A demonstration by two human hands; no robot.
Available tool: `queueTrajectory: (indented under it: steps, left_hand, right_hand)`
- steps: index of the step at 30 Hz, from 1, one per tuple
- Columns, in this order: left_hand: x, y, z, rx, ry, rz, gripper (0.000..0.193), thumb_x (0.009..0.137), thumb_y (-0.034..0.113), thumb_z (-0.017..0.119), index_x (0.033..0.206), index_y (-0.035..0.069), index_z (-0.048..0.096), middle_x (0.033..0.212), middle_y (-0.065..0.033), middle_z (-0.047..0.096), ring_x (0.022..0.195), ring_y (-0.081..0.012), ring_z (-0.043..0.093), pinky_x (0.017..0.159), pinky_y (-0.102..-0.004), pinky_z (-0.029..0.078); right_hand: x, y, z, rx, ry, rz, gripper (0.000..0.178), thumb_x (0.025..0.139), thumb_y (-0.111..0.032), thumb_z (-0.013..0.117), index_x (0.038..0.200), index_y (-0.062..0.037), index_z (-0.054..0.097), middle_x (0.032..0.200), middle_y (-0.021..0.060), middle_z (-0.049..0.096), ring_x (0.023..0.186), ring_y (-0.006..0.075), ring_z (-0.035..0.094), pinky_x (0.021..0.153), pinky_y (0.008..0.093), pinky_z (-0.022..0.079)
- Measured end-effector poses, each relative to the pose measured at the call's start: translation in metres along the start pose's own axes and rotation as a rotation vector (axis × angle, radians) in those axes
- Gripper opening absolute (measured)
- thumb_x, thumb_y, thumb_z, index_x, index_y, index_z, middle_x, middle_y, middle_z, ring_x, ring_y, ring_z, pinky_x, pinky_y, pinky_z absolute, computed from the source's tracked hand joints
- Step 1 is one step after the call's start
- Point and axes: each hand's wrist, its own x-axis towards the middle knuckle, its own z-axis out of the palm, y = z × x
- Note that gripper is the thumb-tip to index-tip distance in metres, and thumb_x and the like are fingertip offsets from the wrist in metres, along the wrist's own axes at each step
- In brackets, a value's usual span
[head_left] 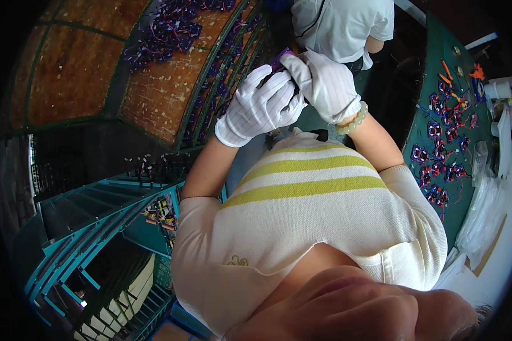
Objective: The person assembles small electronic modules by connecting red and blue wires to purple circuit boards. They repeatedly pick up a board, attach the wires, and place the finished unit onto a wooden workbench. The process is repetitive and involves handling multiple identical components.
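White striped work gloves cover both hands, held close together in front of my chest. My left hand (263, 107) has its fingers curled round a small purple and black part (280, 59). My right hand (326, 84) grips the same part from the other side, its thumb and fingers bent over the end. Most of the part is hidden by the gloves; only a purple edge and some dark surface show between them. A pale green bead bracelet (354, 120) circles my right wrist.
At the upper left, a heap of purple wired parts (168, 31) lies on a brown board (156, 99), beside slotted rows with more. Right, a green table (441, 219) bears several wired assemblies (445, 128). Another person (347, 28) stands ahead. A teal metal rack (96, 227) is lower left.
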Motion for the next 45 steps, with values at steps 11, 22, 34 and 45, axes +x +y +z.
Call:
queueTrajectory:
  steps: [11, 22, 34, 45]
  left_hand:
    - [-0.025, 0.012, -0.026, -0.012, 0.166, -0.129, 0.040, 0.073, 0.014, 0.069, 0.106, 0.010, 0.046, 0.109, -0.0090, 0.061, 0.096, -0.0189, 0.063, 0.085, -0.0376, 0.041]
    - [-0.035, 0.014, -0.031, -0.086, 0.289, -0.170, 0.034, 0.072, 0.010, 0.063, 0.103, 0.010, 0.048, 0.108, -0.0132, 0.062, 0.087, -0.0214, 0.063, 0.075, -0.0355, 0.039]
    - [-0.019, 0.013, -0.032, -0.046, 0.264, -0.145, 0.024, 0.077, 0.005, 0.060, 0.098, 0.005, 0.051, 0.104, -0.0172, 0.063, 0.095, -0.0250, 0.062, 0.082, -0.0396, 0.042]
    - [-0.004, -0.002, 0.001, -0.220, 0.191, -0.049, 0.032, 0.074, 0.003, 0.060, 0.104, -0.001, 0.050, 0.109, -0.0193, 0.054, 0.100, -0.0400, 0.060, 0.088, -0.0489, 0.052]
  right_hand:
    - [-0.019, 0.011, 0.017, 1.019, -0.085, 0.161, 0.032, 0.099, -0.029, 0.051, 0.102, -0.0008, 0.065, 0.080, -0.0025, 0.063, 0.068, 0.0048, 0.048, 0.062, 0.0218, 0.043]
    - [-0.027, -0.008, 0.007, 1.360, -0.191, 0.336, 0.032, 0.099, -0.026, 0.049, 0.108, 0.0008, 0.063, 0.100, 0.0012, 0.065, 0.082, 0.0037, 0.054, 0.071, 0.0193, 0.045]
    - [-0.017, -0.002, -0.013, 1.333, -0.402, 0.541, 0.034, 0.098, -0.030, 0.050, 0.114, -0.0037, 0.063, 0.090, 0.0006, 0.066, 0.061, 0.0046, 0.057, 0.052, 0.0182, 0.044]
    - [-0.024, 0.025, -0.028, 1.388, -0.423, 0.566, 0.032, 0.096, -0.030, 0.051, 0.109, -0.0017, 0.060, 0.075, 0.0008, 0.059, 0.052, 0.0065, 0.052, 0.041, 0.0188, 0.040]
